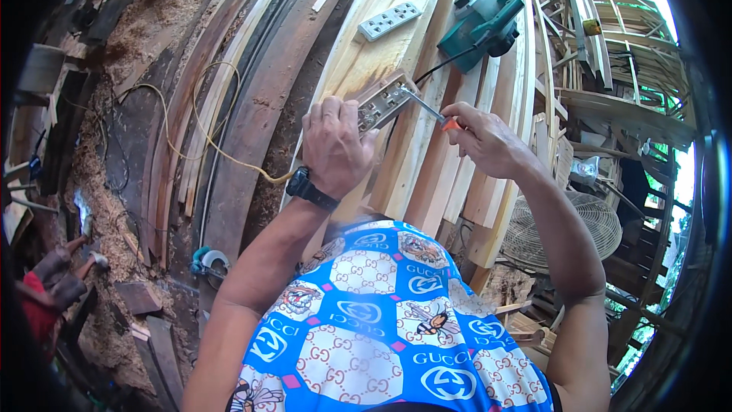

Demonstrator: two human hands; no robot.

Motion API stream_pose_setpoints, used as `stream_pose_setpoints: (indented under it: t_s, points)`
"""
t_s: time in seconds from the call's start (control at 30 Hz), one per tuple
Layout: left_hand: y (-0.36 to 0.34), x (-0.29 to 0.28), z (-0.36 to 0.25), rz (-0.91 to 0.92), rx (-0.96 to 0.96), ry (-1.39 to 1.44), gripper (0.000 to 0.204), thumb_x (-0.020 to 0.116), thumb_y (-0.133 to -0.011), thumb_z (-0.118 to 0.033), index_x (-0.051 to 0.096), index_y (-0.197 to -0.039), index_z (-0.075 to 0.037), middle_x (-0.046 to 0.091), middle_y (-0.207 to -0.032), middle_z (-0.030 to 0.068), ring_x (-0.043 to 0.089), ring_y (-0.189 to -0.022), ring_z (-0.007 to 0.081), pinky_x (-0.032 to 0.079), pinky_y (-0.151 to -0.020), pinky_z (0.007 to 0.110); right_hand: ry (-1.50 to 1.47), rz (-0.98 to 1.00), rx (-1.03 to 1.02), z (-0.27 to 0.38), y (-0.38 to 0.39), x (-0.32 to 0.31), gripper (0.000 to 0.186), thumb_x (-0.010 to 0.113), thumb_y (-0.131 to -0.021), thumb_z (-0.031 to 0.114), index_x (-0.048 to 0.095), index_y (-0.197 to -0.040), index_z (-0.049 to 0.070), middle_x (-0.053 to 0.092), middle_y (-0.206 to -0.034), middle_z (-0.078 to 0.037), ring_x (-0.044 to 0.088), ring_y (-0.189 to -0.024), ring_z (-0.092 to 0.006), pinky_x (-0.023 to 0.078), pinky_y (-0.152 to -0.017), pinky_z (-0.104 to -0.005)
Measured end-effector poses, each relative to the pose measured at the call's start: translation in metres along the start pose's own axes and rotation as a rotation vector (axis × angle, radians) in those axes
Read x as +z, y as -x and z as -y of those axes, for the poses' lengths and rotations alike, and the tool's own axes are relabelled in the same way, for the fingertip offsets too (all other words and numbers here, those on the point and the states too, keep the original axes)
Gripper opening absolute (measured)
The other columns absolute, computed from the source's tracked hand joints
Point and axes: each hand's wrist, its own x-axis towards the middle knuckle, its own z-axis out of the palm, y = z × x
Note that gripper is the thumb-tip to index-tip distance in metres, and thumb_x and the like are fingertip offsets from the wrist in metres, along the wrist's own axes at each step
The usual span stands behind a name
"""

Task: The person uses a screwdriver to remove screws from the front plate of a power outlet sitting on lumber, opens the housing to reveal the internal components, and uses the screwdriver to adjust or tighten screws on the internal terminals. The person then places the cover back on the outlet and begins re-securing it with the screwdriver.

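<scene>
My left hand [338, 137] is closed on the near end of an opened power strip [390, 98], with metal contacts showing inside its casing. My right hand [488, 139] grips a screwdriver [451, 123] by its orange handle, and the tip meets the strip's far end. Beyond them a white socket cover [390, 21] lies on a pale plank [335, 76]. A green power tool [482, 29] rests on the boards to the right, and a black cord runs from it toward the strip. A yellow cord [236, 159] reaches my left wrist from the left.
Long boards [267, 99] lie side by side under and left of my hands. A round fan guard [568, 233] is by my right forearm. Sawdust [114, 206] covers the ground at left, where a person in red [44, 297] is partly visible. Stacked timber [633, 30] stands at far right.
</scene>
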Motion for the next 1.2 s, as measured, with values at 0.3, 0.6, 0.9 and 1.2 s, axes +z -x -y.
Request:
stream_pose_setpoints:
  t_s: [0.3, 0.6, 0.9, 1.2]
  points:
    - [-0.013, -0.002, -0.009, -0.038, -0.006, -0.03, 0.052, 0.092, -0.081, -0.025, 0.072, -0.127, -0.009, 0.066, -0.114, 0.0104, 0.063, -0.111, 0.0321, 0.048, -0.097, 0.05, 0.249, -0.17, -0.336, -0.025, -0.03, -0.003, 0.038, 0.068, -0.106, 0.019, 0.073, -0.143, 0.018, 0.079, -0.106, -0.017, 0.076, -0.099, -0.0367, 0.057, -0.09, -0.0515]
    - [-0.012, -0.011, -0.012, -0.084, -0.018, -0.023, 0.029, 0.09, -0.084, -0.017, 0.082, -0.11, -0.007, 0.071, -0.105, 0.008, 0.065, -0.104, 0.0302, 0.048, -0.093, 0.049, 0.335, -0.163, -0.563, -0.023, -0.062, -0.013, 0.034, 0.074, -0.103, 0.023, 0.079, -0.137, 0.021, 0.069, -0.085, -0.011, 0.071, -0.082, -0.0329, 0.054, -0.076, -0.0492]
    - [-0.044, -0.033, -0.003, 0.188, -0.525, 0.259, 0.02, 0.086, -0.089, -0.014, 0.082, -0.099, 0.002, 0.08, -0.086, 0.0129, 0.074, -0.077, 0.0191, 0.059, -0.075, 0.034, 0.359, -0.112, -0.718, -0.018, -0.086, -0.025, 0.026, 0.073, -0.104, 0.025, 0.082, -0.128, 0.02, 0.078, -0.089, -0.011, 0.075, -0.083, -0.0317, 0.058, -0.075, -0.0483]
    - [-0.051, -0.042, -0.004, 0.242, -0.633, 0.26, 0.023, 0.089, -0.086, -0.015, 0.082, -0.094, 0.005, 0.08, -0.082, 0.0129, 0.073, -0.072, 0.0153, 0.059, -0.07, 0.032, 0.378, -0.07, -0.737, -0.013, -0.09, -0.022, 0.025, 0.075, -0.103, 0.023, 0.082, -0.127, 0.017, 0.077, -0.085, -0.01, 0.076, -0.08, -0.0285, 0.058, -0.072, -0.0458]
